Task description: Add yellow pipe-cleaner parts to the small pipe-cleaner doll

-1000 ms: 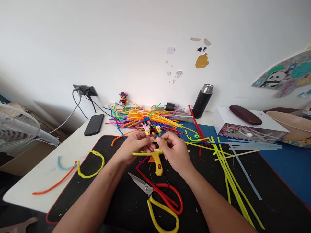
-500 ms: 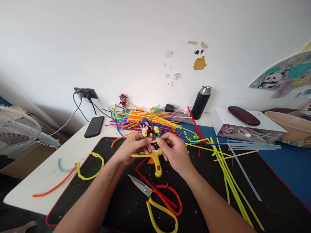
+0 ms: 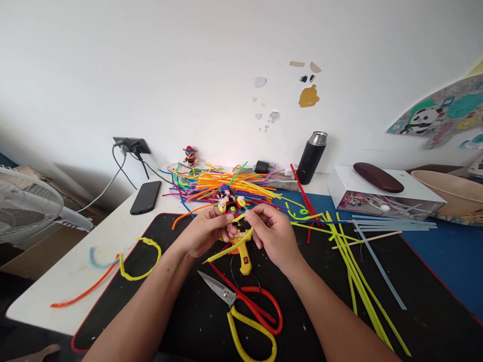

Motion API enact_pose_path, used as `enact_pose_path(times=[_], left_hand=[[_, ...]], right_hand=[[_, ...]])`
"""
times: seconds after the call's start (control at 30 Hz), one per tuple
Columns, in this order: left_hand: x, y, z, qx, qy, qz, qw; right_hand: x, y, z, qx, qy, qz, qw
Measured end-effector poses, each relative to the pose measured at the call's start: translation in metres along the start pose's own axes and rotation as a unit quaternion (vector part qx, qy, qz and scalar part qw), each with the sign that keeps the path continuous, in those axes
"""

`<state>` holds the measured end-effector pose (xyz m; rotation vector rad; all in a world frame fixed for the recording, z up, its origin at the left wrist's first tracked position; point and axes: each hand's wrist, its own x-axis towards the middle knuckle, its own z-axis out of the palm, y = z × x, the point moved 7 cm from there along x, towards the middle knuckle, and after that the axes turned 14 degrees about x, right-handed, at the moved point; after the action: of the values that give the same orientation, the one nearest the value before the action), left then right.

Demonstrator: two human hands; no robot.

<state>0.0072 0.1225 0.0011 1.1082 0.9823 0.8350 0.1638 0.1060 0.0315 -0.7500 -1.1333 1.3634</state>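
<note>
Between my hands is a small pipe-cleaner figure [image 3: 228,200] with a blue and red top, yellow hands and a dark red body. My left hand [image 3: 211,229] is closed round its lower part. My right hand [image 3: 272,236] pinches a yellow pipe cleaner [image 3: 232,248] whose bent end lies against the figure's base, while its free end slants down to the left. Below them, a yellow glue gun [image 3: 245,259] lies on the black mat [image 3: 173,322], partly covered by my fingers. Closer to me are scissors [image 3: 230,299] with one red and one yellow handle.
A heap of colourful pipe cleaners [image 3: 226,180] lies at the back, near a similar finished figure [image 3: 190,157]. Yellow pipe cleaners [image 3: 358,281] spread on the right. A phone [image 3: 146,197] is at left; a black flask [image 3: 312,158] and white box [image 3: 385,196] stand at the back right.
The yellow pipe cleaner has swung from nearly level to a downward slant, and its bent end now shows at my right fingertips. The figure has turned slightly in my left hand.
</note>
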Motion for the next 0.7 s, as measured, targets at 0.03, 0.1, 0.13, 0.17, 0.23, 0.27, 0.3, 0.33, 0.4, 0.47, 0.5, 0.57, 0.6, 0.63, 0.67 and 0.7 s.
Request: enact_pose_path(times=[0.03,0.1,0.13,0.17,0.23,0.27,0.3,0.33,0.4,0.47,0.5,0.57,0.6,0.63,0.67,0.7], left_hand=[[0.0,0.0,0.0,-0.003,0.002,0.0,1.0],[-0.001,0.001,-0.001,-0.003,0.0,0.004,1.0],[-0.001,0.001,-0.002,-0.003,-0.001,0.008,1.0],[-0.001,0.002,-0.002,-0.003,-0.003,0.012,1.0],[-0.002,0.001,-0.002,-0.006,-0.007,0.018,1.0],[-0.002,0.001,-0.002,-0.014,-0.009,0.022,1.0],[-0.002,0.001,-0.002,-0.023,-0.012,0.025,0.999],[-0.003,0.0,-0.002,-0.032,-0.015,0.027,0.999],[-0.003,-0.001,-0.003,-0.047,-0.019,0.035,0.998],[-0.004,-0.002,-0.006,-0.053,-0.017,0.043,0.998],[-0.005,-0.002,-0.008,-0.056,-0.013,0.048,0.997],[-0.006,-0.002,-0.012,-0.067,-0.006,0.063,0.996],[-0.006,-0.001,-0.013,-0.072,-0.005,0.069,0.995],[-0.007,-0.001,-0.013,-0.076,-0.005,0.074,0.994],[-0.007,0.0,-0.013,-0.079,-0.008,0.077,0.994],[-0.007,0.0,-0.013,-0.081,-0.011,0.077,0.994]], right_hand=[[0.0,0.0,0.0,0.001,-0.001,0.002,1.0],[0.0,0.0,0.001,0.004,-0.003,0.007,1.0],[0.0,0.001,0.001,0.009,-0.005,0.009,1.0],[0.0,0.002,0.001,0.016,-0.005,0.01,1.0],[0.001,0.003,0.001,0.036,-0.006,0.011,0.999],[0.001,0.003,0.0,0.045,-0.006,0.011,0.999],[0.002,0.004,0.0,0.053,-0.007,0.011,0.999],[0.002,0.004,0.0,0.058,-0.007,0.012,0.998],[0.002,0.005,0.0,0.062,-0.007,0.015,0.998],[0.001,0.006,0.001,0.061,-0.005,0.021,0.998],[0.001,0.007,0.002,0.061,-0.006,0.024,0.998],[0.0,0.008,0.004,0.063,-0.01,0.032,0.997],[-0.001,0.009,0.005,0.064,-0.013,0.036,0.997],[-0.001,0.009,0.006,0.067,-0.017,0.038,0.997],[-0.002,0.009,0.007,0.069,-0.02,0.039,0.997],[-0.002,0.009,0.008,0.072,-0.022,0.039,0.996]])
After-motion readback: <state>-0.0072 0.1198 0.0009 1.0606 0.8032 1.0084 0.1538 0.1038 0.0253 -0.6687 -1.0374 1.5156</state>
